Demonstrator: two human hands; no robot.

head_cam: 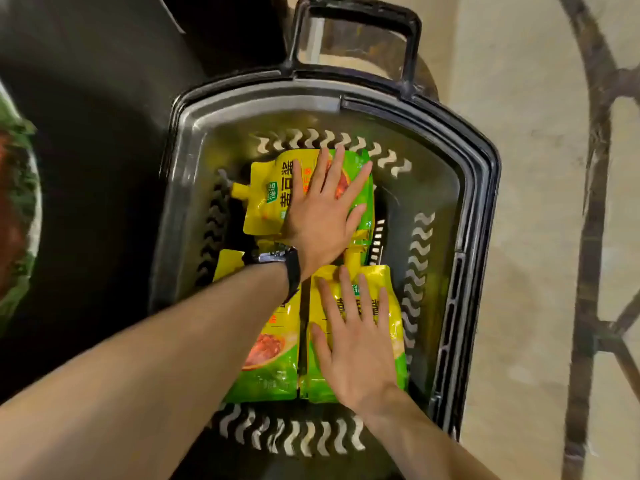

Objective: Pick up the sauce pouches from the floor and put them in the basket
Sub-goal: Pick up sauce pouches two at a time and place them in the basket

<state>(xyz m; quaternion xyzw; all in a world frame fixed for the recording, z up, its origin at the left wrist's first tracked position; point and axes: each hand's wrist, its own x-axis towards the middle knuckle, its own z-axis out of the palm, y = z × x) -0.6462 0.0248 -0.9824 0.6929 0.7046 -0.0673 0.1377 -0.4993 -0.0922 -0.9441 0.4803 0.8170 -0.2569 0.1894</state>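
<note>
1. Basket point(481, 216): dark plastic with wavy slots in its walls. It stands on the pale floor point(533, 237) straight below me, its handle point(356, 8) at the far end.
2. Sauce pouches: yellow and green, all lying flat in the bottom of the basket. I can tell three apart.
3. Far pouch point(266, 199): lies crosswise at the far end, with its yellow spout pointing left. It is directly under my left hand.
4. Near right pouch point(317, 382): lies lengthwise with its green end toward me. It is directly under my right hand.
5. Near left pouch point(270, 358): lies lengthwise just beside the near right pouch. My left forearm crosses above its far end, and neither hand touches it.
6. More yellow packaging shows between the far and near pouches. I cannot tell whether it is another pouch.
7. Left hand point(322, 220): flat, palm down, fingers straight and spread. It rests on the far pouch and grips nothing. A dark watch point(291, 268) is on that wrist.
8. Right hand point(356, 334): flat, palm down, fingers straight and slightly apart, thumb out to the left. It rests on the near right pouch and grips nothing.
9. Dark metal frame point(588, 237): stands on the floor to the right of the basket.
</note>
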